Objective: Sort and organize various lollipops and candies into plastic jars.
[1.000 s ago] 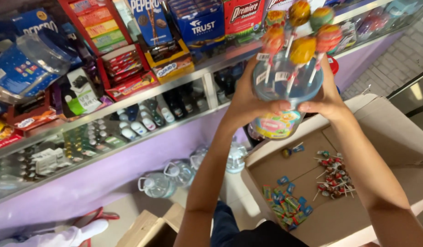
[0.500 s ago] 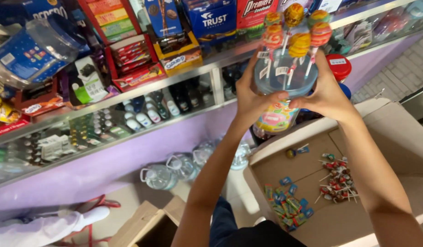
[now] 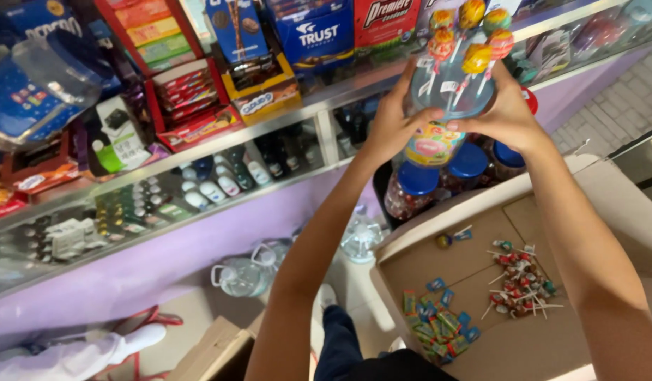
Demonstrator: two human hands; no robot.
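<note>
At lower right of the frame I see an open cardboard box (image 3: pixel 552 353). At upper right, my left hand (image 3: pixel 393 123) and right hand (image 3: pixel 506 116) each close their grip around the clear lollipop jar (image 3: pixel 446 106), lollipops (image 3: pixel 474 42) standing upright in it.

Orange-yellow lollipops (image 3: pixel 476 58); blue jar lids (image 3: pixel 468 159); lilac counter front (image 3: pixel 164 254); brown box (image 3: pixel 474 254).

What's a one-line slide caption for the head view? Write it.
Both hands, left hand and right hand, hold a clear plastic lollipop jar above an open cardboard box.
</note>
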